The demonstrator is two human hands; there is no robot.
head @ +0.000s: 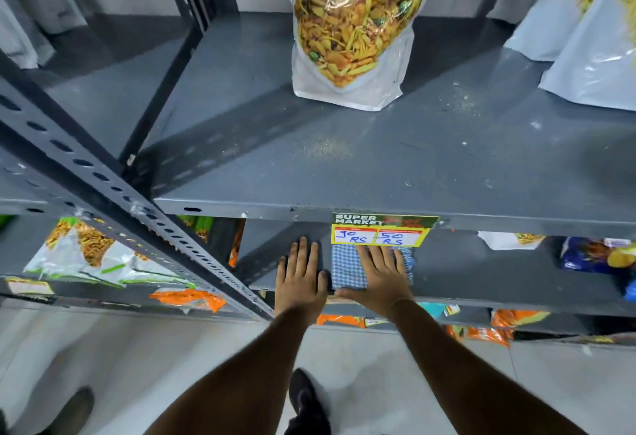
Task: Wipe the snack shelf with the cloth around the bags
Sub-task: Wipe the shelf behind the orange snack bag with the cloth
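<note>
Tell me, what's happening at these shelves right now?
A person is cleaning a snack rack. Their right hand presses flat on a blue checked cloth lying on the lower shelf, while the left hand rests flat on the bare shelf beside it. The upper shelf, where a snack mix bag stands, shows crumbs and dust.

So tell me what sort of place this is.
Most likely a small supermarket aisle: slotted metal shelving stocked with snack bags, and a shelf-edge price tag printed "Super Market" with handwritten rupee prices.
</note>
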